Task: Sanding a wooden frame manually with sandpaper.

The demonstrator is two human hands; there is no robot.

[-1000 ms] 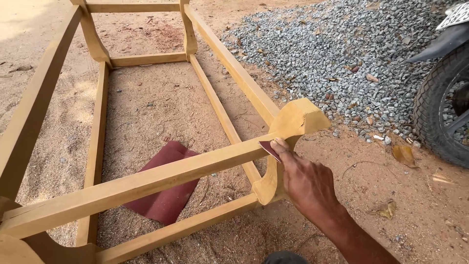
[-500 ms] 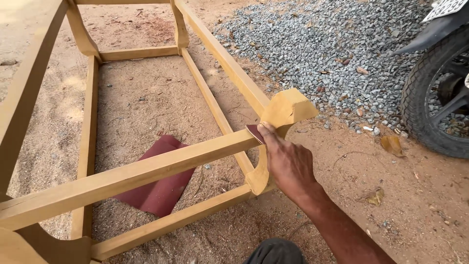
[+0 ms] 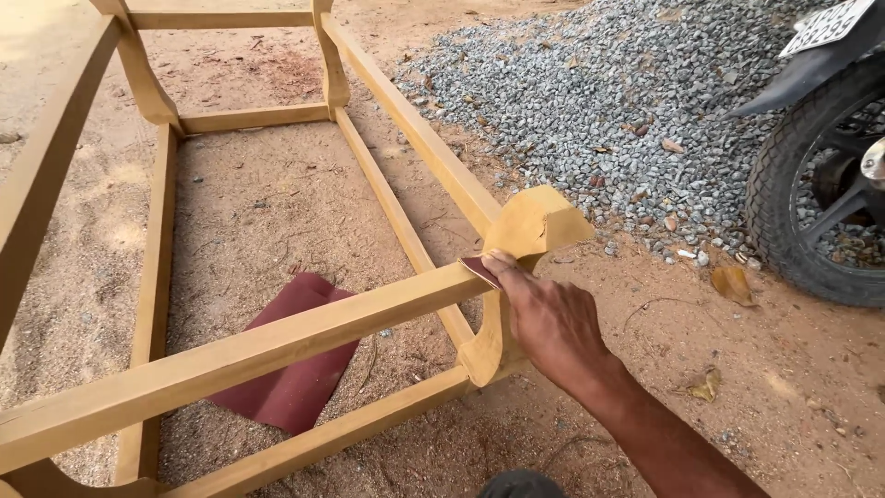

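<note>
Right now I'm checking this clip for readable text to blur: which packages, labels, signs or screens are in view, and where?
Number plate: top right corner, tilted white rectangle with dark characters, mounted on the dark rear mudguard above the motorcycle tyre.
No packages, signs or screens show; the wooden frame and dark red sandpaper sheet carry no visible label.

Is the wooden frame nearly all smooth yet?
Can't tell how much is smooth. The wooden frame is built and evenly yellow. The right hand presses a small sandpaper piece on the rail by the corner block. A big sandpaper sheet lies on the sand.
</note>
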